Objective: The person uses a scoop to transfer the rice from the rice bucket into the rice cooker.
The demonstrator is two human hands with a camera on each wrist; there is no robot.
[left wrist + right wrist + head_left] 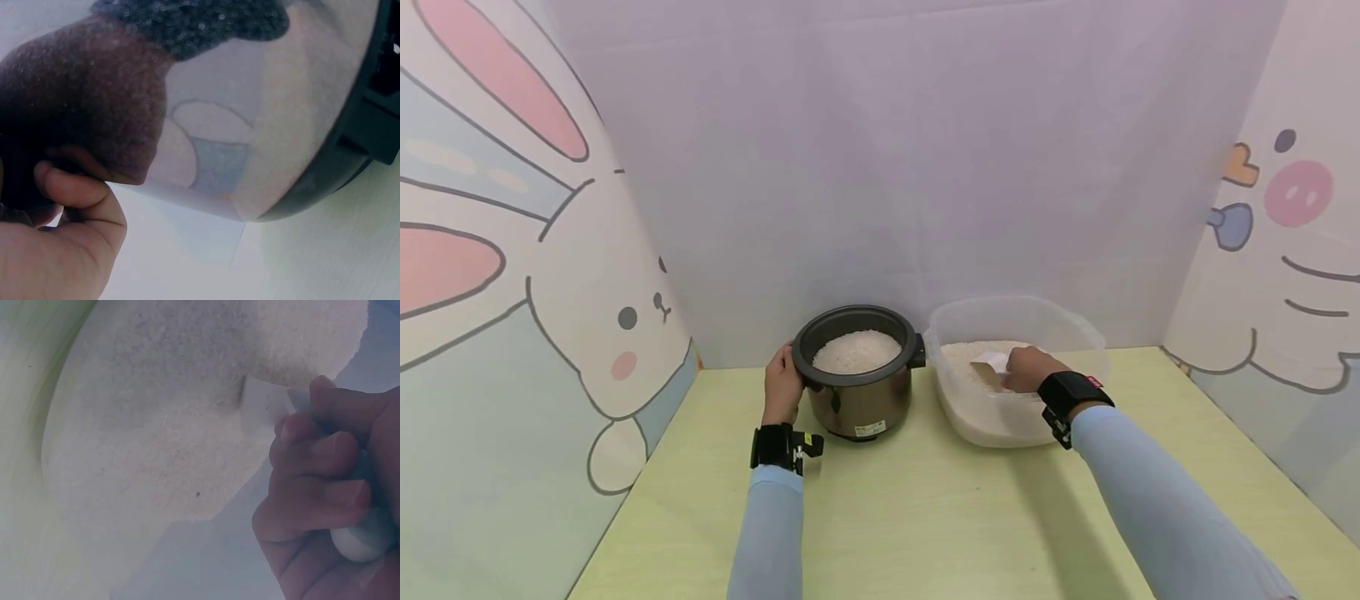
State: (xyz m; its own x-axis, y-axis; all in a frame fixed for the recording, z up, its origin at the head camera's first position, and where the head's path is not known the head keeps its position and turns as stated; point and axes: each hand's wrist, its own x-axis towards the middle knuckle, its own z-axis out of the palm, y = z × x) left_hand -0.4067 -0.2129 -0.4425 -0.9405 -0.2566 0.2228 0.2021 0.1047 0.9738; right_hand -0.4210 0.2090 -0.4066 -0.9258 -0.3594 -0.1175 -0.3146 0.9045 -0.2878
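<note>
A rice cooker (861, 408) with a dark body stands without a lid, white rice (857, 352) lying in its pot. My left hand (783, 387) grips the cooker's left side near the rim. In the left wrist view that hand's fingers curl at a dark part beside the shiny body (212, 137). To the right is a clear plastic bin (981, 417) holding rice (156, 425). My right hand (1030, 370) reaches into it and grips a white scoop (994, 362) by the handle. In the right wrist view the scoop's head (259, 406) meets the rice surface.
Both containers stand at the back of a pale green table (910, 517), close side by side. Behind them hangs a plain pale backdrop (880, 167). Cartoon-printed panels flank the table, with a rabbit (587, 317) on the left.
</note>
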